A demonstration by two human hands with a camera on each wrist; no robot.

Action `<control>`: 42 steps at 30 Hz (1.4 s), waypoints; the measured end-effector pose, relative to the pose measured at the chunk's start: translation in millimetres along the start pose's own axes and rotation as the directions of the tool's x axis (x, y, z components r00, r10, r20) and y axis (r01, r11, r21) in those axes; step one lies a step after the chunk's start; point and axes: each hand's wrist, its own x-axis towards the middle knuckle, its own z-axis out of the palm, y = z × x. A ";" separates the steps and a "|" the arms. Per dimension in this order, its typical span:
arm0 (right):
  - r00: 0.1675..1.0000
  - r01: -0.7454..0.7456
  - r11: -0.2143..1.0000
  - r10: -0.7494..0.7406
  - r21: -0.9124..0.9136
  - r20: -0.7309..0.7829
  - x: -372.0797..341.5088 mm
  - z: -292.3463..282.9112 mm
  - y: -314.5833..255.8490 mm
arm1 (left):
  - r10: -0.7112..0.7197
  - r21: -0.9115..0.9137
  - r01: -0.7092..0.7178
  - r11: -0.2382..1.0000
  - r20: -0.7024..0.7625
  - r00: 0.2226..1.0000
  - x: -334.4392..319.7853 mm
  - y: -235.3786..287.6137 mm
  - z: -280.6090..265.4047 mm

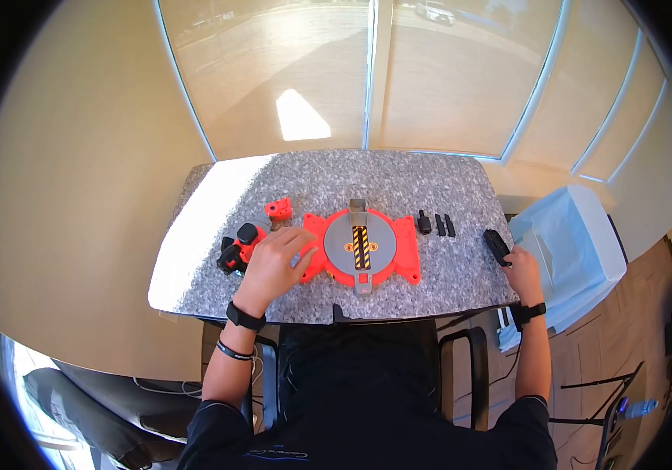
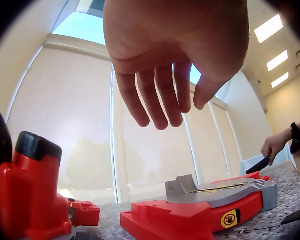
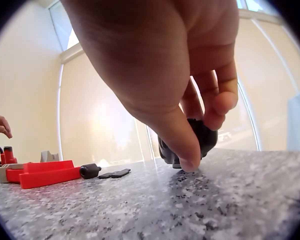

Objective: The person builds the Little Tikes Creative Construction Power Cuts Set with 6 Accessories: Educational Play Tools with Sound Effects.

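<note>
My right hand (image 1: pixel 522 272) pinches the near end of a black, elongated part (image 1: pixel 496 246) at the table's right edge. In the right wrist view the thumb and fingers sit on either side of this black part (image 3: pixel 208 138), low over the granite surface. My left hand (image 1: pixel 275 260) hovers with loosely bent fingers between a red-and-black toy saw head (image 1: pixel 246 233) and a red toy base (image 1: pixel 407 249). Nothing is in the left hand (image 2: pixel 175 45). The base carries a grey round turntable (image 1: pixel 338 235) with a yellow-and-black striped strip.
A small red piece (image 1: pixel 279 208) lies behind the saw head. Right of the base are a black cylindrical piece (image 1: pixel 424 223) and two thin black strips (image 1: pixel 444 225) on the granite table (image 1: pixel 398 176). A bin with a pale blue liner (image 1: pixel 578 243) stands beyond the right edge.
</note>
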 end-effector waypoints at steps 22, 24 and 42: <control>1.000 0.002 0.999 -0.003 0.053 0.020 -7.2 -23.4 -23.6 | -0.151 0.012 0.152 0.988 0.208 0.966 -8.3 8.0 1.9; 1.000 0.006 0.999 -0.006 0.050 0.001 -3.9 -31.1 -29.4 | -0.160 0.019 0.160 0.987 0.220 0.962 -8.4 9.5 1.5; 0.966 0.226 0.929 -0.175 0.292 -0.193 27.0 -78.8 -129.6 | -0.172 -0.033 0.182 0.983 0.194 0.966 -9.9 21.7 -6.0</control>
